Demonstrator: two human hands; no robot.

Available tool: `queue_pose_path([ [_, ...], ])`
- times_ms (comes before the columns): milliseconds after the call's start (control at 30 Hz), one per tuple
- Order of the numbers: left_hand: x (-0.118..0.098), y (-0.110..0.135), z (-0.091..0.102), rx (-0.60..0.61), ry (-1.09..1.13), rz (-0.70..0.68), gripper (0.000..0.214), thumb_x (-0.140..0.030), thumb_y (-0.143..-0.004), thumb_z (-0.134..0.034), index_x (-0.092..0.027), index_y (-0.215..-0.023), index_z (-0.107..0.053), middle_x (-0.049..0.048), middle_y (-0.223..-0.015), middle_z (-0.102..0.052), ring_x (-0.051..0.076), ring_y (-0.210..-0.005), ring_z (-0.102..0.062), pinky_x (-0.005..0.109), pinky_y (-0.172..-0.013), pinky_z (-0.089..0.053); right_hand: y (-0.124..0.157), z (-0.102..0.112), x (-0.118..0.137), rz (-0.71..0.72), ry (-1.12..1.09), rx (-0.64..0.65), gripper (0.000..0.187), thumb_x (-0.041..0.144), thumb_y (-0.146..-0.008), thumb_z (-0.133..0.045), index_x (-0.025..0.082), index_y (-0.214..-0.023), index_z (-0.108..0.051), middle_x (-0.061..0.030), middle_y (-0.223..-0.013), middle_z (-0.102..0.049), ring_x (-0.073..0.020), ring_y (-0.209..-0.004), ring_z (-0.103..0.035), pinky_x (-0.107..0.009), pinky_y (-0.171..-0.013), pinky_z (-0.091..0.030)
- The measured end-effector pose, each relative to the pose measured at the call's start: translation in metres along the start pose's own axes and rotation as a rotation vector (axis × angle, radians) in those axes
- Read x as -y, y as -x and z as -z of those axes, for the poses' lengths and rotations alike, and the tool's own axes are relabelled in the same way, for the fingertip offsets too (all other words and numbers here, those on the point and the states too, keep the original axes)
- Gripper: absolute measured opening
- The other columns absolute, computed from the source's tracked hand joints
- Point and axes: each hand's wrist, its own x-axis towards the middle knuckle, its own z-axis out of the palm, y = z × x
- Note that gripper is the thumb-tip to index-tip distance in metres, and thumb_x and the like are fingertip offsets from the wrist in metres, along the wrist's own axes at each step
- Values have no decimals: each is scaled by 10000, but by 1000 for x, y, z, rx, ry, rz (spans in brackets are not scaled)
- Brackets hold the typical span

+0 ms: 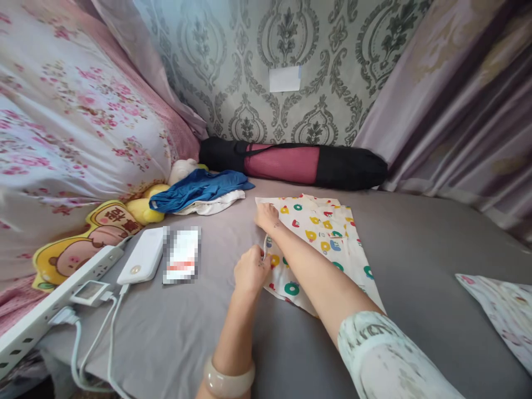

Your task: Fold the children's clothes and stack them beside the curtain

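A cream cloth (324,238) printed with red, yellow, green and blue shapes lies spread on the grey sheet. It looks like a small garment, though my right forearm covers part of it. My left hand (251,270) is closed at the cloth's near left edge, where a bit of the edge is lifted beside the fingers. Farther away, my right hand (267,216) is closed on the upper left corner, its arm crossing over the fabric. The fingertips of both hands are mostly hidden.
Left lie a white power bank (143,255), a blurred-out flat object (182,255) and a power strip (62,296) with cables. Behind are blue clothing (203,188), a plush toy (143,208) and a long black-and-pink bag (282,163). Another printed cloth (499,310) is at right.
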Motion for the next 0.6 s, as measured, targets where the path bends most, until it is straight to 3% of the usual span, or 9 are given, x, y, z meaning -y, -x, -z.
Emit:
queue_pose_path([
  [67,-1,2,1,16,16,-18,199,-326,-848,-509,-207,-973,-609,83,-1016,-686,226,-924,-631,280,-668,-405,-3,1,-8,-34,-91,-30,312,149,-783,-558,190,-1068,-678,-138,-1103,-663,-264,-1057,-619,-343,-870,-489],
  [233,-4,7,3,27,27,-84,209,-265,-830,-509,-205,-991,-627,79,-1012,-686,218,-911,-628,271,-667,-407,-4,10,-44,-255,-733,-90,158,205,-765,-531,166,-799,-681,-62,-704,-690,-173,-667,-678,-247,-603,-544],
  [367,-8,10,1,13,113,-188,218,-249,-821,-494,-193,-976,-637,61,-913,-697,202,-831,-630,263,-637,-405,13,32,-76,-231,-877,-137,174,167,-787,-482,164,-851,-643,0,-628,-647,-102,-561,-630,-181,-536,-527],
  [500,-15,16,-2,-7,191,-295,216,-250,-813,-490,-196,-959,-639,31,-811,-690,184,-772,-623,251,-620,-401,38,58,-102,-224,-1003,-145,186,124,-747,-529,167,-896,-632,33,-549,-601,-103,-506,-597,-186,-504,-523],
  [600,-20,19,-7,1,208,-320,212,-252,-804,-509,-203,-962,-641,25,-821,-687,179,-774,-619,248,-635,-414,53,69,-117,-235,-1123,-184,320,93,-710,-563,158,-1015,-631,37,-533,-590,-110,-473,-569,-192,-458,-503],
])
